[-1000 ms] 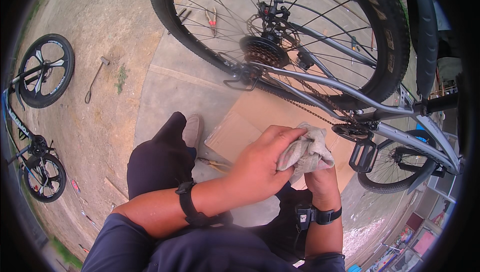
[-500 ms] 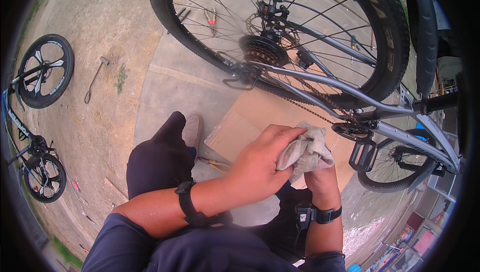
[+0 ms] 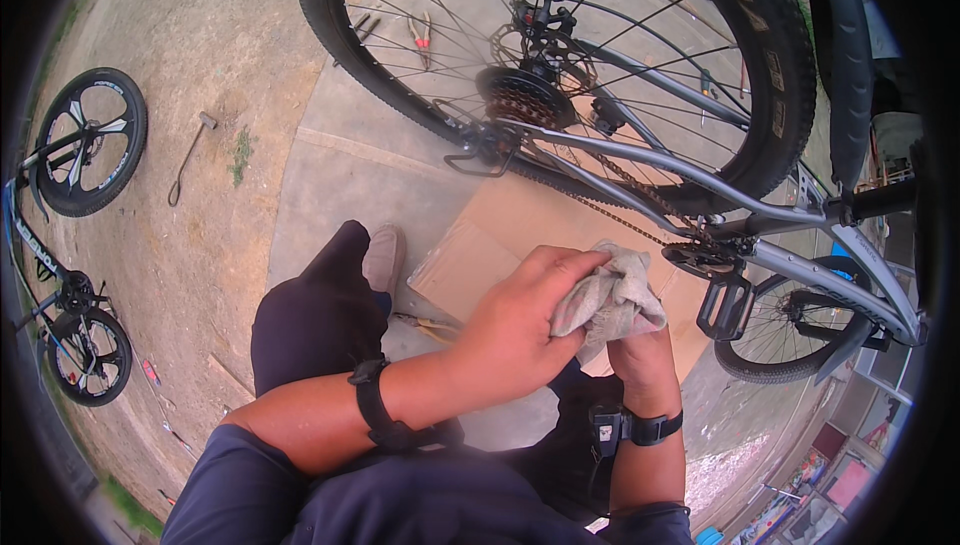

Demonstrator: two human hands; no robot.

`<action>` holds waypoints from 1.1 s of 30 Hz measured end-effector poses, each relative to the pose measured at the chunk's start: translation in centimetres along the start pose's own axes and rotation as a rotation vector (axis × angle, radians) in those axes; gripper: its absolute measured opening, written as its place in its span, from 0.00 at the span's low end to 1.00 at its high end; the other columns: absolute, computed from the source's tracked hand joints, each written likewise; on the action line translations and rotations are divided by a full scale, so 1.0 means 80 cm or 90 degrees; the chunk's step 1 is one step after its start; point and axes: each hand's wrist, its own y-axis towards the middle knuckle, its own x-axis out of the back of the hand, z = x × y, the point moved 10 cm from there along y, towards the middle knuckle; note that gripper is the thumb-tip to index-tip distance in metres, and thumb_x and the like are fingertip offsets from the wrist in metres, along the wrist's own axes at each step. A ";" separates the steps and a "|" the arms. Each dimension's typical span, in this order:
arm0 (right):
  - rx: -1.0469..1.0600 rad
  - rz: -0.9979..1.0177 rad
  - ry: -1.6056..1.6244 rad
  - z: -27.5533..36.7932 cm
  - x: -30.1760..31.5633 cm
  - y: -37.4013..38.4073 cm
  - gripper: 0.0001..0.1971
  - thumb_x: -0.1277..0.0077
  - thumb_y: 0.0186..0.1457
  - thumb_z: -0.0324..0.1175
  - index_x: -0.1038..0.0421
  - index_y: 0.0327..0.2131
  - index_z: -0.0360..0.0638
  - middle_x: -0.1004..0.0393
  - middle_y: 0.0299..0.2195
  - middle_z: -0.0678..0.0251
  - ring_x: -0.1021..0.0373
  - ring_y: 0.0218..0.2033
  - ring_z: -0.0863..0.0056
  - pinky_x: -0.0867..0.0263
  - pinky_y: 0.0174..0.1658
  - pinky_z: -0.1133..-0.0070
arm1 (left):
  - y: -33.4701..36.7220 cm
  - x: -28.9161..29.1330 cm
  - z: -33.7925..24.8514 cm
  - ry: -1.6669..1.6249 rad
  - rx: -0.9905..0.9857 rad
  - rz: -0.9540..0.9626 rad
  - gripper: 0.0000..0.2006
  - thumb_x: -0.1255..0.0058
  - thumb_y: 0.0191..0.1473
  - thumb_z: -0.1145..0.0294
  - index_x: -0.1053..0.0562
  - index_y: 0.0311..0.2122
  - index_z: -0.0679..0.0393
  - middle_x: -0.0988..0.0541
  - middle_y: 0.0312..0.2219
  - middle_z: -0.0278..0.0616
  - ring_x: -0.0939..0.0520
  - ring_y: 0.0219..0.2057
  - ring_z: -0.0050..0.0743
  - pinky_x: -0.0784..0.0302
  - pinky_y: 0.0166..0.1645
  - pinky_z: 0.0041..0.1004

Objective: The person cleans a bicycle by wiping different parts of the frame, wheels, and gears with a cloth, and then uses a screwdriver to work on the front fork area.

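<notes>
A crumpled grey-beige rag point(image 3: 615, 295) is bunched between my two hands, in front of the bicycle's crank. My left hand point(image 3: 525, 315) has closed on its left side, thumb over the top edge. Under its lower right side, my right hand point(image 3: 642, 360) is wrapped against the cloth, which hides most of the fingers. Beyond them, apart from both hands, is a grey bicycle frame point(image 3: 700, 180) with a rear wheel point(image 3: 790, 95), cassette point(image 3: 525, 97), chain point(image 3: 615, 213), chainring point(image 3: 700, 261) and black pedal point(image 3: 726, 307).
Flattened cardboard point(image 3: 480, 245) lies beneath the bicycle. Red-handled pliers point(image 3: 421, 42) are on the concrete beyond the spokes; another yellowish tool point(image 3: 432, 325) lies near my shoe point(image 3: 384, 258). To the left are a hammer point(image 3: 190, 158) and a second bicycle point(image 3: 75, 290). Shelving point(image 3: 840, 490) stands at lower right.
My hands and the rag have shifted very slightly, with the grip looking the same. The bicycle stays put.
</notes>
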 end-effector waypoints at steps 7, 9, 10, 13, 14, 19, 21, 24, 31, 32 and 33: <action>-0.008 -0.002 -0.006 0.000 -0.001 0.001 0.31 0.40 0.56 0.35 0.34 0.62 0.37 0.25 0.51 0.68 0.29 0.52 0.78 0.35 0.57 0.79 | 0.000 0.000 0.002 0.004 0.007 0.005 0.31 0.45 0.48 0.81 0.31 0.61 0.56 0.25 0.51 0.49 0.22 0.54 0.51 0.26 0.58 0.36; -0.009 -0.006 -0.004 0.000 0.000 0.001 0.31 0.40 0.55 0.35 0.34 0.62 0.37 0.25 0.51 0.68 0.29 0.53 0.78 0.36 0.57 0.78 | 0.000 0.000 0.002 0.004 0.010 0.005 0.31 0.45 0.48 0.81 0.31 0.61 0.56 0.25 0.51 0.49 0.22 0.54 0.51 0.26 0.58 0.36; -0.008 -0.009 -0.001 0.000 -0.001 0.001 0.32 0.39 0.55 0.35 0.34 0.62 0.37 0.25 0.52 0.68 0.29 0.53 0.77 0.36 0.57 0.78 | 0.000 0.001 0.002 0.003 0.013 0.004 0.31 0.45 0.47 0.82 0.31 0.61 0.56 0.25 0.51 0.49 0.22 0.54 0.52 0.26 0.58 0.36; 0.030 0.045 0.013 0.003 -0.001 0.004 0.30 0.43 0.57 0.36 0.35 0.62 0.37 0.25 0.52 0.65 0.29 0.53 0.76 0.35 0.58 0.77 | -0.001 0.001 -0.004 0.014 -0.007 0.002 0.32 0.41 0.45 0.81 0.30 0.60 0.57 0.25 0.51 0.50 0.22 0.53 0.52 0.25 0.56 0.36; 0.049 0.073 0.018 0.005 -0.003 0.004 0.30 0.44 0.58 0.37 0.35 0.62 0.37 0.25 0.53 0.64 0.29 0.53 0.75 0.34 0.58 0.77 | -0.002 0.001 -0.006 0.021 -0.018 0.001 0.32 0.40 0.45 0.80 0.29 0.59 0.57 0.25 0.51 0.50 0.22 0.53 0.51 0.24 0.55 0.36; 0.005 -0.062 -0.001 0.040 -0.026 0.017 0.28 0.60 0.59 0.36 0.36 0.62 0.36 0.26 0.49 0.55 0.26 0.46 0.72 0.29 0.51 0.75 | -0.014 0.004 -0.043 0.080 -0.199 -0.009 0.33 0.31 0.39 0.75 0.27 0.56 0.56 0.25 0.49 0.47 0.18 0.45 0.49 0.19 0.45 0.35; 0.031 -0.096 -0.071 0.041 -0.013 0.024 0.27 0.59 0.59 0.33 0.36 0.62 0.37 0.26 0.46 0.56 0.26 0.41 0.74 0.28 0.47 0.77 | -0.017 0.003 -0.050 0.086 -0.238 -0.015 0.33 0.28 0.37 0.72 0.25 0.54 0.56 0.23 0.46 0.45 0.17 0.42 0.47 0.19 0.42 0.33; 0.025 0.001 -0.144 0.045 -0.043 0.036 0.34 0.54 0.59 0.22 0.45 0.70 0.44 0.26 0.40 0.63 0.29 0.35 0.79 0.29 0.43 0.81 | -0.020 -0.004 -0.056 0.080 -0.271 0.024 0.31 0.28 0.39 0.66 0.24 0.52 0.56 0.22 0.42 0.42 0.16 0.36 0.43 0.20 0.36 0.32; 0.106 0.035 -0.386 0.046 -0.078 0.077 0.40 0.50 0.60 0.21 0.54 0.73 0.49 0.26 0.36 0.69 0.33 0.31 0.87 0.35 0.35 0.86 | -0.023 -0.002 -0.064 0.068 -0.284 0.063 0.28 0.29 0.42 0.60 0.23 0.50 0.59 0.21 0.34 0.38 0.17 0.27 0.38 0.23 0.28 0.31; 0.123 0.031 -0.420 0.049 -0.081 0.081 0.40 0.49 0.60 0.22 0.54 0.73 0.49 0.26 0.36 0.70 0.33 0.30 0.88 0.35 0.34 0.87 | -0.022 0.000 -0.065 0.066 -0.284 0.061 0.28 0.29 0.42 0.60 0.23 0.49 0.60 0.21 0.34 0.38 0.17 0.27 0.38 0.23 0.28 0.31; 0.122 0.033 -0.425 0.048 -0.084 0.085 0.41 0.49 0.59 0.22 0.54 0.73 0.49 0.26 0.35 0.70 0.33 0.30 0.88 0.36 0.34 0.87 | -0.022 0.002 -0.065 0.064 -0.283 0.058 0.28 0.29 0.42 0.60 0.23 0.49 0.60 0.21 0.34 0.38 0.17 0.27 0.38 0.23 0.27 0.31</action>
